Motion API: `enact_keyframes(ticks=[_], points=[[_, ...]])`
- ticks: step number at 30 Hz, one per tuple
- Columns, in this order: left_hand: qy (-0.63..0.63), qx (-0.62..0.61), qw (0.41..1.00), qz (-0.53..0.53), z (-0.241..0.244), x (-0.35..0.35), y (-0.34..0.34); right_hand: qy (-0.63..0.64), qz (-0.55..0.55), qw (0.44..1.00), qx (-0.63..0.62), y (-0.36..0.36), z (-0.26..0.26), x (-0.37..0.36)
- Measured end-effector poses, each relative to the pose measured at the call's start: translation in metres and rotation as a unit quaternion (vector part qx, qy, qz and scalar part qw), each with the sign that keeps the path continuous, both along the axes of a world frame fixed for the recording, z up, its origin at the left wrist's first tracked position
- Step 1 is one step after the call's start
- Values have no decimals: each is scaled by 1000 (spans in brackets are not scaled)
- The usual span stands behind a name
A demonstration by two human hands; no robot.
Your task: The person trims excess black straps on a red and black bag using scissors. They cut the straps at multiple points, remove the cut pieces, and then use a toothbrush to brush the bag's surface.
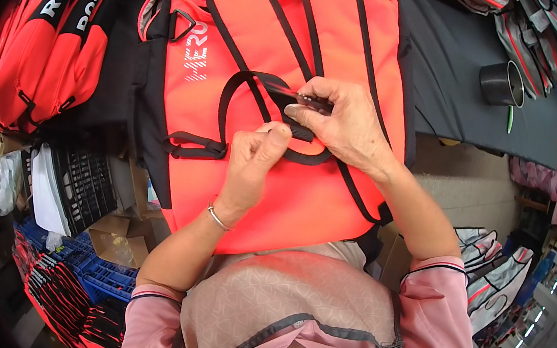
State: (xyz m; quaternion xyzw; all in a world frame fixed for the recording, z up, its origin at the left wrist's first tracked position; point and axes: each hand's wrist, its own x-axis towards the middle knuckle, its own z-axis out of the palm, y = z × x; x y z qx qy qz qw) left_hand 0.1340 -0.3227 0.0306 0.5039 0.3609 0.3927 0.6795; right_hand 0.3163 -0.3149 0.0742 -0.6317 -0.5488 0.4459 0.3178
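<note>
A bright orange-red backpack [276, 199] with black trim lies back side up before me, its shoulder straps [283, 32] running down the panel. My left hand [254, 159] pinches a black webbing strap [226, 99] that curves in a loop over the panel. Beside that thumb is a ribbed, folded strap end [301, 132]. My right hand [352, 123] grips a small dark object [316, 102] between thumb and fingers, just above the webbing. Blur and the fingers hide what it is. A black strap adjuster [197, 146] rests at the panel's left side.
Red-and-black bags [61, 59] are stacked at the left. A dark metal cup [502, 83] and a green-handled item [510, 119] lie on the black-covered table [450, 90] at right. Blue crates [107, 273] and an open cardboard box [121, 239] stand low at left.
</note>
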Motion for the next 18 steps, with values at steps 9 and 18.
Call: enact_keyframes(ticks=[9,18], points=[[59,-72,994,63,10,10,-19,69,-155,977,127,-28,2,-3],[31,-40,997,63,-5,17,-28,-161,-159,923,311,-93,-24,-31]])
